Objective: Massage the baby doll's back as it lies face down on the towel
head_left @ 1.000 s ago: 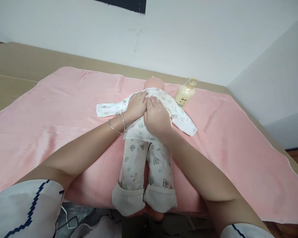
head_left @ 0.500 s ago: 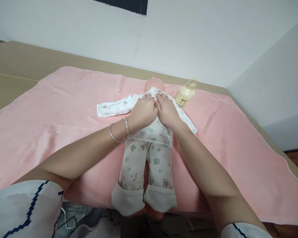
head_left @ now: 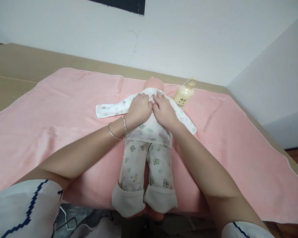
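pink fleece blanket (head_left: 52, 112), spread over tan board surface (head_left: 20, 62), covers most of it; white wall behind.

item 1: baby doll (head_left: 149, 132), lying flat on blanket, lengthwise away from viewer, head (head_left: 153, 83) at far end, feet at near edge. dressed in white printed top (head_left: 149, 130) w/ long sleeves spread out to both sides, and matching printed trousers (head_left: 145, 168) w/ grey turned-up cuffs (head_left: 144, 200).

item 2: left hand (head_left: 139, 107), palm down, flat on doll's upper chest, fingers stretched toward collar. not gripping anything; pressed on fabric, fingers loosely together. two thin silver bangles (head_left: 118, 129) on wrist.

item 3: right hand (head_left: 164, 110), palm down, flat on top just right of left hand, thumbs nearly touching at chest midline. fingertips at collar, just below doll's head. also no grip; laid open on cloth. whether any fabric is pinched under fingertips: cannot tell.

item 4: doll's sleeve (head_left: 109, 109), left of left hand, lying flat on blanket, cuff pointing outward. other sleeve (head_left: 186, 122) runs out right of right hand, partly under forearm.

item 5: cream pump bottle (head_left: 183, 94), beyond and right of right hand, near doll's head, apart from both hands. printed label, detail too small to read. looks tilted; cannot tell if standing or lying.

item 6: white sleeves w/ navy trim (head_left: 24, 205), person's own, at near bottom corners.

item 7: grey cloth & white cable (head_left: 72, 219), below blanket's near edge, well behind hands.
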{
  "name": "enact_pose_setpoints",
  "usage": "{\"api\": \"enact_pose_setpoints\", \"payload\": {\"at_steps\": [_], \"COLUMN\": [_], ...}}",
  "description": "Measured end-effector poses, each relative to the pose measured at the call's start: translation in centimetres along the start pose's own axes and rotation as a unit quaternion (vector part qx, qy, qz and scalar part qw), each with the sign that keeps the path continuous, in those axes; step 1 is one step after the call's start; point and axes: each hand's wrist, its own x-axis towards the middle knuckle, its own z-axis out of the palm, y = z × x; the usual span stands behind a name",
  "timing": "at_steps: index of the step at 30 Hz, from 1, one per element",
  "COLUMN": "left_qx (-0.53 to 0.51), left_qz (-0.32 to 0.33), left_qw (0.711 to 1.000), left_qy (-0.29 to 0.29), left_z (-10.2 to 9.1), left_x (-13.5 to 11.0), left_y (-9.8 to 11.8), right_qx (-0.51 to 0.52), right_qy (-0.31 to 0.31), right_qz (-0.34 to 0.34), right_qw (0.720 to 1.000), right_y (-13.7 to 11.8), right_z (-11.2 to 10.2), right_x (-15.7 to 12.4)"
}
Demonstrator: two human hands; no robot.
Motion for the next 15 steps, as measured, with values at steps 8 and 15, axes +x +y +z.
{"api": "enact_pose_setpoints", "payload": {"at_steps": [8, 15], "left_qx": [-0.057, -0.096], "left_qz": [-0.009, -0.015], "left_qw": [0.997, 0.995], "left_qy": [-0.06, -0.007], "left_z": [-1.8, -0.3], "left_x": [-0.3, 1.4], "left_y": [0.9, -1.8], "right_qx": [-0.008, -0.112], "right_qy": [-0.012, -0.04], "right_qz": [0.016, 0.0], "right_qw": [1.0, 0.993], "right_y": [2.1, -3.1], "right_z": [0.0, -2.0], "right_x": [1.0, -2.4]}}
